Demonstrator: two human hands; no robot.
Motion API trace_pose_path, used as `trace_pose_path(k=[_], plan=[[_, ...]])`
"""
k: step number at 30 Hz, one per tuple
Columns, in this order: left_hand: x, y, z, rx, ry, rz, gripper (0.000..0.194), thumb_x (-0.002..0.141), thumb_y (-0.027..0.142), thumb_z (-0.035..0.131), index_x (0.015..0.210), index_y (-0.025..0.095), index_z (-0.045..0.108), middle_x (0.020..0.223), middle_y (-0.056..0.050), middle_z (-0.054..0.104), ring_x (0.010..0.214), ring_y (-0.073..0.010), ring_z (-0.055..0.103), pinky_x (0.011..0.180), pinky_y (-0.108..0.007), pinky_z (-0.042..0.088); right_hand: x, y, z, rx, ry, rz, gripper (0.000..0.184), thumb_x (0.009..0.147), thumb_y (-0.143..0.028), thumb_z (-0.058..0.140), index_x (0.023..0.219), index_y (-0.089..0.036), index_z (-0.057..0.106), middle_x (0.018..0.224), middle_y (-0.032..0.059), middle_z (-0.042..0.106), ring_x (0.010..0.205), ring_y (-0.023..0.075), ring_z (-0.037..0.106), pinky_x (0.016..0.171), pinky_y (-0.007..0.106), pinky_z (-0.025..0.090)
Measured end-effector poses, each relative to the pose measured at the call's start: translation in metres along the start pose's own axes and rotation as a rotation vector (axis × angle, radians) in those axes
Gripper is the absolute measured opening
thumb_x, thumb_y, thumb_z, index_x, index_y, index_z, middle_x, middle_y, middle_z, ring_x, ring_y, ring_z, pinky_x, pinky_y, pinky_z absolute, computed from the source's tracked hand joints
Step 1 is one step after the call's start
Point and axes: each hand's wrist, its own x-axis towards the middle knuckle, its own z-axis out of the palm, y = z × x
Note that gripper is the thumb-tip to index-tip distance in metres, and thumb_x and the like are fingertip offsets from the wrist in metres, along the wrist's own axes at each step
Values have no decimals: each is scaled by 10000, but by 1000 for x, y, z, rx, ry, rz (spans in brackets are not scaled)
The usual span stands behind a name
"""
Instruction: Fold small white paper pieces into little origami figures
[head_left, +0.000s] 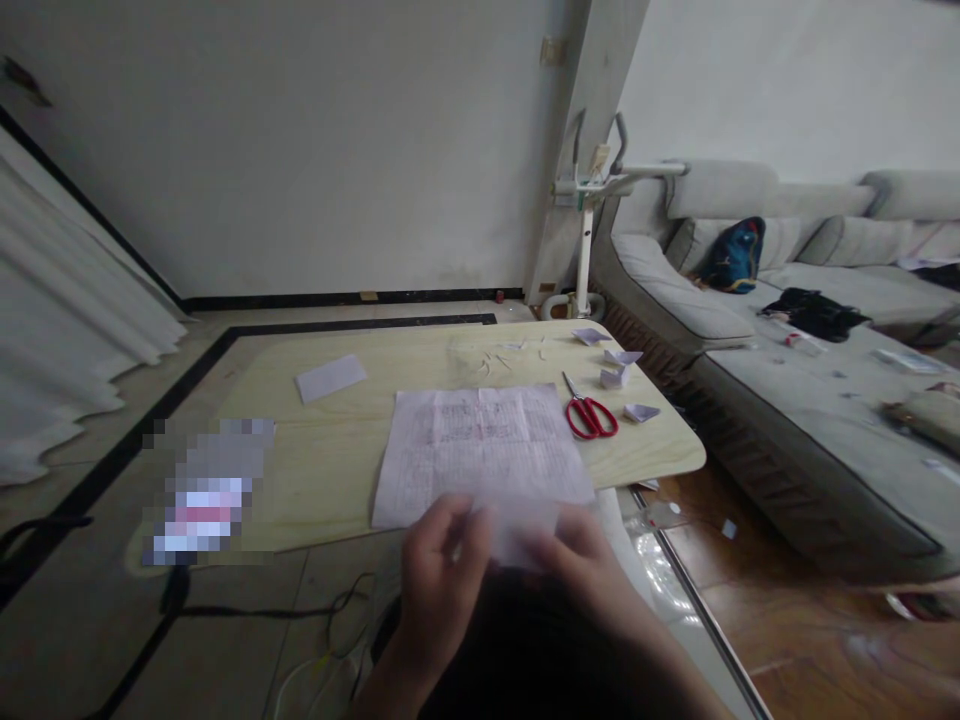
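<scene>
Between my two hands is a small piece of white paper, blurred, held just past the near edge of the table. My left hand pinches its left side, thumb and fingers together. On its right side, my right hand grips the paper with the fingers smeared a little. Beyond it lies a large creased printed sheet on the wooden table. Red-handled scissors rest to the right of the sheet, blades pointing away.
Several folded paper shapes stand along the table's right side. Thin paper scraps lie behind the sheet. A white paper rectangle is at the back left, a pixelated device at the left end. A grey sofa stands right.
</scene>
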Motion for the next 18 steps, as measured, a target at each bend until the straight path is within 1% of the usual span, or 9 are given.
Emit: trace_pose_path(k=[3, 6, 8, 10, 14, 16, 18], plan=[[-3, 3, 4, 10, 6, 17, 230, 813, 340, 613, 637, 196, 587, 490, 43, 530, 415, -109, 541, 376, -167, 439, 0, -1, 0, 20, 36, 7, 426, 793, -552, 667, 646, -152, 648, 569, -5, 549, 516, 116, 461, 472, 215, 374], [-5, 5, 6, 20, 49, 32, 225, 812, 336, 609, 635, 199, 588, 495, 45, 514, 427, -112, 528, 397, -178, 438, 1, 0, -1, -15, 44, -12, 418, 808, -533, 662, 629, -155, 639, 564, -9, 538, 519, 118, 460, 480, 219, 379], [-5, 5, 6, 28, 67, 47, 216, 800, 335, 620, 633, 200, 594, 512, 39, 518, 455, -120, 525, 408, -184, 436, 0, 2, -2, -76, 49, -27, 417, 825, -529, 641, 632, -159, 638, 571, -8, 536, 530, 125, 463, 490, 226, 379], [-3, 4, 5, 30, 85, 67, 182, 794, 326, 625, 662, 200, 617, 539, 30, 552, 494, -132, 546, 433, -192, 447, -2, 6, -4, -181, 78, -45, 402, 846, -513, 619, 651, -163, 650, 603, 4, 554, 569, 141, 484, 522, 240, 392], [2, 3, 1, 38, 47, 150, 134, 804, 283, 615, 716, 196, 668, 616, 6, 656, 566, -148, 611, 508, -204, 491, -7, 14, -6, -397, 167, -114, 339, 864, -469, 613, 714, -175, 691, 707, 34, 622, 695, 183, 538, 632, 279, 427], [4, 3, -1, 57, 14, 180, 142, 815, 272, 609, 718, 193, 676, 633, 0, 678, 580, -151, 629, 520, -203, 500, -8, 15, -7, -429, 153, -138, 343, 886, -464, 588, 718, -180, 684, 714, 33, 634, 704, 185, 548, 656, 287, 434], [5, 3, -3, 74, 10, 204, 145, 824, 265, 605, 725, 189, 680, 637, -2, 688, 585, -153, 641, 527, -204, 510, -7, 14, -6, -445, 108, -152, 373, 907, -463, 557, 687, -180, 656, 676, 23, 619, 668, 176, 545, 645, 285, 438]])
